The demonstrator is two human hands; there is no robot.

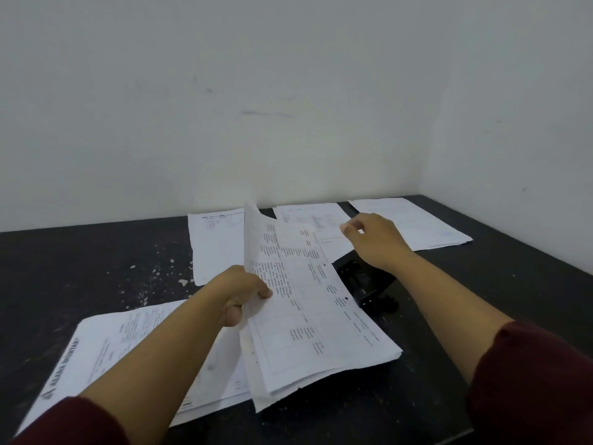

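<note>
Left hand [239, 294]: mine, grips the paper stack [321, 332] by its raised edge
Right hand [374, 240]: mine, loosely curled, empty, above far sheet [308, 216]

The near-left sheet [112, 348] bears a letterhead ending "MORTAR".

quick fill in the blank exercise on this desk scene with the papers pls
1. The printed stack is gripped by the ___ hand.
2. The black hole punch sits on the table below the ___ wrist.
3. The left hand and right hand both come out of dark red ___.

Missing words: left; right; sleeves
</note>
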